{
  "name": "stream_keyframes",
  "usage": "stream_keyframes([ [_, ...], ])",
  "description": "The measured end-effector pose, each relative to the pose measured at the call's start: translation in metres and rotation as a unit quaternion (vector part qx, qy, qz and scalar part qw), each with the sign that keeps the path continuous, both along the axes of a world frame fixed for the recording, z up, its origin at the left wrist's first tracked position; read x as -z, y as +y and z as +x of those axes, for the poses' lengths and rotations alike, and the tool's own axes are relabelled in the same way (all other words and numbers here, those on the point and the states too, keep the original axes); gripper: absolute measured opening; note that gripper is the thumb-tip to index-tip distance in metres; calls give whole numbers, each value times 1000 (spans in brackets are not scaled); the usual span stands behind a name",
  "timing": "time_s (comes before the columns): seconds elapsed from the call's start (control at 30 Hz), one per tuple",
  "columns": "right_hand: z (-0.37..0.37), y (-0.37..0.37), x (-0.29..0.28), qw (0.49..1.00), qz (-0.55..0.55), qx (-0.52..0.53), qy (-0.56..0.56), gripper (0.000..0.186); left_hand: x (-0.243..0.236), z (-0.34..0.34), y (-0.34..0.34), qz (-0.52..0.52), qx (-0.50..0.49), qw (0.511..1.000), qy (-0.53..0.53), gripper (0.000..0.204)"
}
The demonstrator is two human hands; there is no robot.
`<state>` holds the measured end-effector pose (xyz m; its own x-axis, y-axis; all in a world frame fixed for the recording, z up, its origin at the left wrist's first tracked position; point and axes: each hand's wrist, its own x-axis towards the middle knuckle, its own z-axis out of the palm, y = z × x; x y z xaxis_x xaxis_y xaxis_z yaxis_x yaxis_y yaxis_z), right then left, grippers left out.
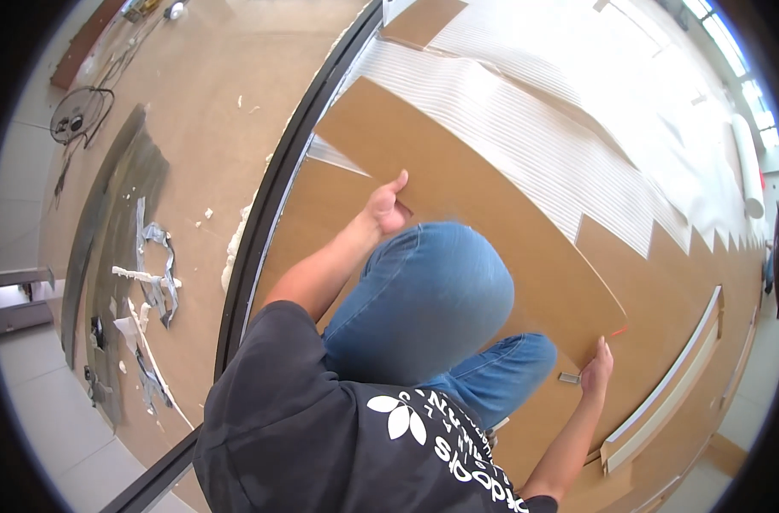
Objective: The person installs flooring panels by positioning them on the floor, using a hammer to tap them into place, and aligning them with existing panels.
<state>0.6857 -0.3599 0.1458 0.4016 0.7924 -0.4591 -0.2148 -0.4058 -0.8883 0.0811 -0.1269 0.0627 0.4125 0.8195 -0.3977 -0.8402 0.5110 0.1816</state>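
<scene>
A long brown floor plank (483, 184) lies across in front of my knees, over the ribbed white underlay. My left hand (389, 205) is at its near edge, thumb up on the board and fingers curled, partly hidden under or behind the edge. Toward the plank's right end, my right hand (596, 368) closes on the near corner, fingertips pointing away from me. A thin red mark or strip (619, 330) shows by that end. Beside my right hand is a small grey metal-looking piece (569, 377). My bent knees in jeans cover part of the boards.
White underlay (492, 111) spreads beyond the plank, with laid brown boards (663, 282) stepping along its edge. Narrow strips (663, 385) lie at the right. A white roll (747, 167) stands farther off. A black frame track (283, 179) runs at left; beyond it are scraps (154, 282) and a fan (80, 115).
</scene>
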Motion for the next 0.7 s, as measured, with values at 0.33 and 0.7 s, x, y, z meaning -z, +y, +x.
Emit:
stream_keyframes([
  [0.33, -16, 188, 89, 956, -106, 37, -271, 54, 79, -22, 17, -158, -31, 980, 114, 49],
  [0.7, -26, 215, 124, 963, -77, 77, -247, 47, 26, -48, 184, 493, 113, 255, 824, 47],
])
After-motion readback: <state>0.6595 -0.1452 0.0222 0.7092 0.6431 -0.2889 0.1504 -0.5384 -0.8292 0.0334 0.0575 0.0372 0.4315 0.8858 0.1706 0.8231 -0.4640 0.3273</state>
